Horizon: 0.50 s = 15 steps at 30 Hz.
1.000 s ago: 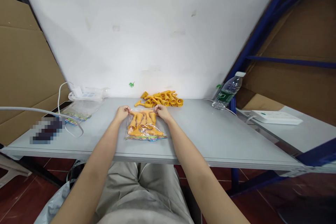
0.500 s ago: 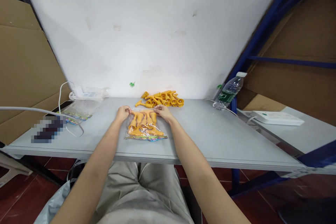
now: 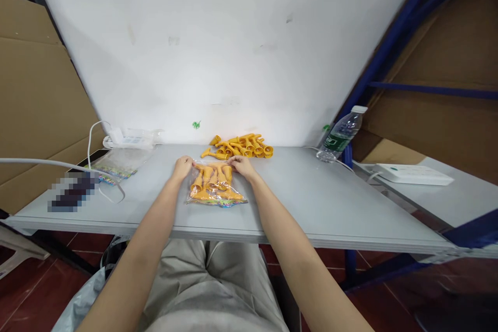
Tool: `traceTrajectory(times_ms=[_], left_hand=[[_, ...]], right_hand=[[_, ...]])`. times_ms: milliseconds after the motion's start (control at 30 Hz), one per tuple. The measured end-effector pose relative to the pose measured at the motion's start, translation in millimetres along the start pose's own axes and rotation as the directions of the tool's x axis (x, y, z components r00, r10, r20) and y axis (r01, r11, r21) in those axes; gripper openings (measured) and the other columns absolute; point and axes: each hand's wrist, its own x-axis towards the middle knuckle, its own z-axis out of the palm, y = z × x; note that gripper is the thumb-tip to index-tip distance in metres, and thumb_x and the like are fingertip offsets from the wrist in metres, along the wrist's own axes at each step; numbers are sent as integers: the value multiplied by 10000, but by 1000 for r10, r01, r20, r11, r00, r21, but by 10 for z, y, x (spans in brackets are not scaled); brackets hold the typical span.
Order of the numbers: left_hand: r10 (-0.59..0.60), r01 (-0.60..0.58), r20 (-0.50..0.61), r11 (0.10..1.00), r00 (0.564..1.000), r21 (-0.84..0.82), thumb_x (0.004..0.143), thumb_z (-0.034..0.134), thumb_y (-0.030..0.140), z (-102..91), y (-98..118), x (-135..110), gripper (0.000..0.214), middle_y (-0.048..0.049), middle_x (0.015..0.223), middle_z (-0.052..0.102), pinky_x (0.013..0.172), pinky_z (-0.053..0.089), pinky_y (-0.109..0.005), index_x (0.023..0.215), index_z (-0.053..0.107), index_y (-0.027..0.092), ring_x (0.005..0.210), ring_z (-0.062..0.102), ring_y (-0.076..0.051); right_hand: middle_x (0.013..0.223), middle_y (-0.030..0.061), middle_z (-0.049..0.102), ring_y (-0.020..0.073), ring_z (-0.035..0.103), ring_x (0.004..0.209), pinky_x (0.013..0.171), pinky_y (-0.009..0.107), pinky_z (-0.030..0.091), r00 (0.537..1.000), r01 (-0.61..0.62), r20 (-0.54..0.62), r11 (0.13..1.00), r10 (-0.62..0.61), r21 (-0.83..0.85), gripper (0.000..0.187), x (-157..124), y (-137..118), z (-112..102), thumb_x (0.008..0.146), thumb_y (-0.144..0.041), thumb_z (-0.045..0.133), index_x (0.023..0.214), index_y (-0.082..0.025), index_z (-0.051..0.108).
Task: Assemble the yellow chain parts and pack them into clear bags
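A clear plastic bag (image 3: 215, 187) filled with yellow trumpet-shaped plastic pieces lies on the grey table (image 3: 311, 202) in front of me. My left hand (image 3: 182, 167) pinches the bag's far left corner. My right hand (image 3: 241, 165) pinches the far right corner. Both hands rest at the bag's top edge, fingers closed on the plastic. A loose pile of the same yellow pieces (image 3: 241, 147) lies just behind the bag, near the white wall.
A stack of clear bags (image 3: 116, 162) with colourful print lies at the left, beside a white power strip (image 3: 128, 140) and a white cable (image 3: 93, 166). A water bottle (image 3: 339, 135) stands at the right. Another white power strip (image 3: 412, 174) sits on the neighbouring table.
Both hands stay at the bag's top edge; the right hand's fingers have shifted slightly inward along it. The bag has barely moved.
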Motion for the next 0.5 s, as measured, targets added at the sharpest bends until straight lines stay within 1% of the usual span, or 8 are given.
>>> traceTrajectory(times_ms=[67,133,200,300,400,467,500], left_hand=[[-12,12,-10,999,1000,36,758,485,188,14,2,4,194,-30,724,665,776,459,-277,611,612,184,770,597,-174],[-23,24,-20,998,1000,50,727,565,193,35,1,7,97,-27,706,660,753,463,-277,644,613,179,737,597,-169],[-35,35,-11,999,999,2,702,613,166,58,-2,7,17,-17,685,652,714,466,-269,694,624,176,683,590,-154],[-36,37,9,992,999,-122,690,629,126,81,-7,9,65,-7,691,651,660,463,-255,733,634,175,614,567,-128],[-6,7,1,971,1000,-238,674,639,116,85,-7,20,73,-16,759,668,626,452,-245,723,635,170,606,559,-113],[15,-11,10,948,1000,-319,667,650,135,83,-1,30,67,-18,784,666,608,445,-237,724,636,167,610,561,-109],[26,-18,18,934,1000,-357,665,656,150,82,4,35,67,-17,785,660,605,444,-235,727,637,166,609,562,-106]], right_hand=[[724,30,623,114,543,621,595,238,491,1000,-18,18,999,18,-44,105,2,-35,-8,733,-148,541,650,-183,596],[678,25,598,114,524,598,572,241,489,999,-19,33,994,23,-108,140,14,-71,-15,769,-220,564,632,-188,562],[594,3,539,114,490,543,512,243,466,998,-14,53,975,26,-220,220,42,-108,-25,780,-318,617,625,-197,518],[544,-27,487,120,478,495,453,242,424,989,27,144,926,30,-376,294,105,-171,-62,715,-413,724,694,-199,524],[610,-22,536,137,522,545,506,261,455,952,71,300,905,65,-420,415,176,-269,-130,638,-455,798,871,-186,585],[664,-6,576,154,547,609,579,296,483,907,92,405,885,115,-457,493,222,-349,-176,608,-489,815,944,-187,618],[675,2,587,163,552,638,616,315,491,879,108,455,870,143,-481,495,244,-389,-193,597,-508,817,933,-189,640]])
